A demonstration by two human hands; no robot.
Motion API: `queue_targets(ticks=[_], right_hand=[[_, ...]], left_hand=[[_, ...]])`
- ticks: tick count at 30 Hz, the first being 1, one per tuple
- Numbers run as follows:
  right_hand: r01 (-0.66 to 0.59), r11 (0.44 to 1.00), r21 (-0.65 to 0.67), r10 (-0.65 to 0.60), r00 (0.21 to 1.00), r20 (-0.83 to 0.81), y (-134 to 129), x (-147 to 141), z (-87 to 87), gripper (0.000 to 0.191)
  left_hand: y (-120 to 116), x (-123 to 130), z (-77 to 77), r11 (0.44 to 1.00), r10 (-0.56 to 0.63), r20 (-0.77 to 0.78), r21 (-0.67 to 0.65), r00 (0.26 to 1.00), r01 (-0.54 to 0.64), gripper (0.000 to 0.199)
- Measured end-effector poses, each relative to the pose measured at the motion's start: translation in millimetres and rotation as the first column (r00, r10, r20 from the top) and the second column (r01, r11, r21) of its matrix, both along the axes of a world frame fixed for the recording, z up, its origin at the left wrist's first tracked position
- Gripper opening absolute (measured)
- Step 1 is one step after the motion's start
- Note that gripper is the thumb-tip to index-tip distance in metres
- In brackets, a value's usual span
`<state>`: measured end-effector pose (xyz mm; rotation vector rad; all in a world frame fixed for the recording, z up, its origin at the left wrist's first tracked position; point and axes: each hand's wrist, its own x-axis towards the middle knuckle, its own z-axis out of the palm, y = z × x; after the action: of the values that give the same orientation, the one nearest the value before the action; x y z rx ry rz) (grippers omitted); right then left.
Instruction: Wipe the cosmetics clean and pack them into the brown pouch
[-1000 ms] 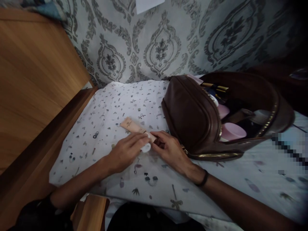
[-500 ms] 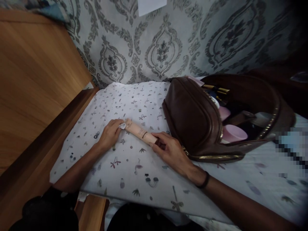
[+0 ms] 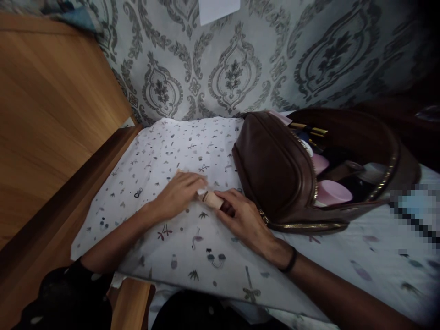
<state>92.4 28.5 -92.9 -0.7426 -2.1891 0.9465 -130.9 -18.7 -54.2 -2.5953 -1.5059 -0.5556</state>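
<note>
A beige tube (image 3: 212,200) lies slanted above the patterned white cloth (image 3: 192,151). My right hand (image 3: 240,215) grips its dark cap end between thumb and fingers. Over the middle and far part of the tube is my left hand (image 3: 178,195), slightly blurred, with a small white wipe (image 3: 202,189) pressed under its fingers against the tube. The left hand covers much of the tube, and the cap is mostly hidden by the right fingers.
On the right stands an open brown bag (image 3: 275,169) with a gold zipper, holding a pink round item (image 3: 333,192), brushes and other cosmetics. A wooden panel (image 3: 51,101) rises at the left. Behind the cloth hangs a patterned grey curtain (image 3: 233,68).
My left hand has slid right along the tube with the white wipe, from the far end toward the cap. My right hand has stayed in place at the cap end.
</note>
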Motion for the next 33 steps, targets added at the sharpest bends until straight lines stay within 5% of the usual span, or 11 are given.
queue_targets(ticks=[4,7,10,13,16,22,29,33], right_hand=[[0.017,1.000,0.001,-0.017,1.000,0.025,0,1,2.2,0.032],[0.022,1.000,-0.007,-0.022,1.000,0.015,0,1,3.1,0.035],[0.026,0.998,-0.049,-0.026,1.000,0.001,0,2,3.2,0.038],[0.019,0.994,-0.106,-0.020,1.000,-0.008,-1,2,3.8,0.039],[-0.005,0.990,-0.139,-0.001,0.999,-0.044,-1,2,5.3,0.035],[-0.021,0.976,-0.216,0.015,0.999,-0.030,-1,1,6.2,0.038],[-0.009,0.979,-0.202,0.001,0.999,-0.036,-1,2,5.1,0.039],[-0.029,0.963,-0.267,0.013,0.998,-0.059,-2,2,5.8,0.041]], left_hand=[[14,-43,-8.2,0.950,0.311,0.150,-0.048,0.939,-0.307,0.031],[9,-55,-10.7,0.915,0.401,0.221,-0.049,0.889,-0.400,0.030],[-9,-31,-8.8,0.937,0.329,0.262,0.026,0.907,-0.348,0.032],[-29,10,-7.9,0.981,0.029,0.211,0.184,0.977,-0.069,0.031],[-38,37,-13.0,0.955,-0.136,0.060,0.272,0.989,0.115,0.033],[-28,8,-25.8,0.952,0.020,0.026,0.305,0.999,-0.027,0.031],[-26,-55,-24.2,0.941,0.304,0.173,0.100,0.937,-0.324,0.032],[-28,-54,-20.4,0.933,0.315,0.209,0.109,0.926,-0.343,0.030]])
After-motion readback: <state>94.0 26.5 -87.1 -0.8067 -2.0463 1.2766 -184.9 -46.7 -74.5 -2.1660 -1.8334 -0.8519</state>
